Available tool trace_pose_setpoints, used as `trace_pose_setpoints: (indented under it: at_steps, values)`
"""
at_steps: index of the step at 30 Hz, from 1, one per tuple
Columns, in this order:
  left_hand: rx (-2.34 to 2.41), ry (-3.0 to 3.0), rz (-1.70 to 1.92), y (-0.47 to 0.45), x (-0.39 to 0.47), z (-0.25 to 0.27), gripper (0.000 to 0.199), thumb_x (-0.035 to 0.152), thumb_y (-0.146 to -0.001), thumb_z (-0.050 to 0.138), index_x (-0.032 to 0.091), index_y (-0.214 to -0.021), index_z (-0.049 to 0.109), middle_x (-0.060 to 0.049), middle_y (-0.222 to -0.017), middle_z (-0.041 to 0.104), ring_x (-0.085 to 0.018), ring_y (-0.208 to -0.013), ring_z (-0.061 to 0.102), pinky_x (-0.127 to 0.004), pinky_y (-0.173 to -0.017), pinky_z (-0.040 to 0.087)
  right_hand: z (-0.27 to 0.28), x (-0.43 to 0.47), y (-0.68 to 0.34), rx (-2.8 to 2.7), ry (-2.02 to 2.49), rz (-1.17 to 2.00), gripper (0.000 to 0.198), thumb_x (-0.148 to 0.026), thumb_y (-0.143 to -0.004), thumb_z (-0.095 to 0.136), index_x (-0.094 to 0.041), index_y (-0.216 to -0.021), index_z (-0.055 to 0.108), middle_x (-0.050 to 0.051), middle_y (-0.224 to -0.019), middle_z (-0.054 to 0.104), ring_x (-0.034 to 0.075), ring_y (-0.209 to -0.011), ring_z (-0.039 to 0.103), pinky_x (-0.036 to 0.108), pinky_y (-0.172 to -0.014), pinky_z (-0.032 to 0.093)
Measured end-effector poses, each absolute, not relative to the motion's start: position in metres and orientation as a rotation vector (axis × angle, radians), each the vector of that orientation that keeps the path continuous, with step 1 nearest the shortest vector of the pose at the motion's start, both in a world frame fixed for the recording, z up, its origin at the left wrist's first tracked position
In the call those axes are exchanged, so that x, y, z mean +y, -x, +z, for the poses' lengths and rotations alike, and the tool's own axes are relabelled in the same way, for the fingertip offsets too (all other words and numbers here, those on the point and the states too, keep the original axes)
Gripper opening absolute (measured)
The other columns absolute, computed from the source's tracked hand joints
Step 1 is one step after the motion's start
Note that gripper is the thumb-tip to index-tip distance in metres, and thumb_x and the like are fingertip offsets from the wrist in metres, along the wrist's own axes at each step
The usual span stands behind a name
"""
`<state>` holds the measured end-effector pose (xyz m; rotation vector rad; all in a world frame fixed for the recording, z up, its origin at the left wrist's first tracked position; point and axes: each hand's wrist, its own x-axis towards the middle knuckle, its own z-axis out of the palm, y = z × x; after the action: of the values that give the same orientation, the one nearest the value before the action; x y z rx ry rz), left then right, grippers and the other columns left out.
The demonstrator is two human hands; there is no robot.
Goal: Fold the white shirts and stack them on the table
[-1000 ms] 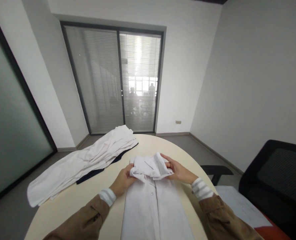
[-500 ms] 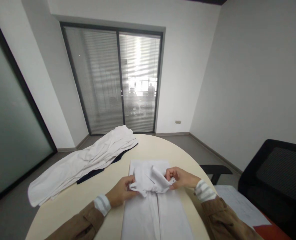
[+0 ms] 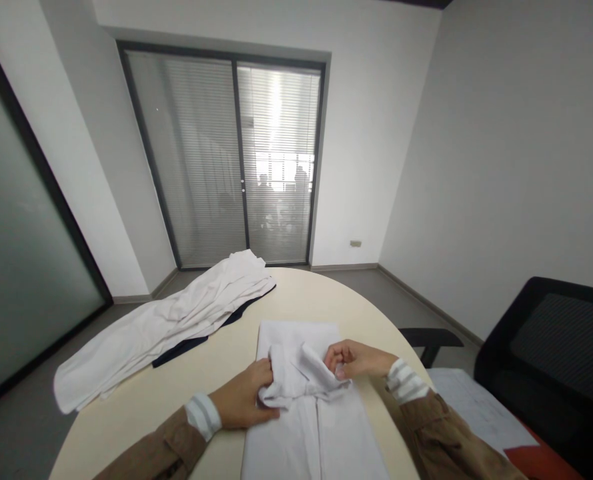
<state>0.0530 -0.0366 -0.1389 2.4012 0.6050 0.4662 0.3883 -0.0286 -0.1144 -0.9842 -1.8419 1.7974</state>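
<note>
A white shirt (image 3: 321, 427) lies folded into a long strip in front of me, its collar end bunched up over the flat far part. On the left side of that bunched cloth, my left hand (image 3: 246, 393) is closed around the edge, thumb stretched along the near side. My right hand (image 3: 351, 360) pinches the collar's right side with its fingers curled, the fingertips partly hidden by cloth. The shirt's front placket runs down the middle towards me.
A pale round table (image 3: 316, 293) carries the shirt. At its left lie loose white garments (image 3: 176, 327) over a dark navy cloth (image 3: 181, 350). To the right stands a black mesh chair (image 3: 551, 353), with printed paper (image 3: 476, 400) and something red (image 3: 541, 460) on it.
My left hand has shifted slightly down, its thumb now further down the cloth. My right hand has moved a little left, fingers more curled in at the collar. The collar end looks flatter.
</note>
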Motion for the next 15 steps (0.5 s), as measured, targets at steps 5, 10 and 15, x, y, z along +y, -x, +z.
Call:
trace_pose_setpoints:
  at_steps: [5, 10, 15]
  values:
    - [0.739, -2.553, 0.508, -0.059, -0.016, -0.140, 0.041, 0.032, -0.079, 0.074, 0.024, -0.118, 0.064, -0.009, -0.131, 0.060, -0.029, -0.123, 0.051, -0.043, -0.112, 0.032, -0.129, -0.015, -0.380, -1.862, 1.056, 1.548, 0.045, -0.047, -0.069, 0.083, -0.014, -0.097, 0.069, 0.003, -0.086, 0.068, 0.015, -0.077, 0.061, 0.029, -0.073, 0.047]
    - [0.975, -2.619, 0.670, -0.068, 0.008, -0.141, 0.035, 0.033, -0.082, 0.073, 0.021, -0.114, 0.064, -0.012, -0.126, 0.062, -0.031, -0.121, 0.053, -0.045, -0.104, 0.040, -0.133, -0.005, -0.378, -2.009, 1.159, 0.930, 0.038, -0.049, -0.078, 0.074, -0.018, -0.099, 0.068, 0.006, -0.093, 0.068, 0.023, -0.095, 0.063, 0.043, -0.096, 0.044]
    - [1.016, -2.596, 0.813, -0.069, 0.009, -0.150, 0.018, 0.030, -0.089, 0.067, 0.018, -0.102, 0.064, -0.012, -0.113, 0.064, -0.027, -0.111, 0.055, -0.041, -0.097, 0.046, -0.129, -0.017, -0.383, -2.240, 1.145, 0.529, 0.060, -0.044, -0.066, 0.084, -0.018, -0.116, 0.064, 0.013, -0.123, 0.061, 0.030, -0.116, 0.053, 0.045, -0.104, 0.040]
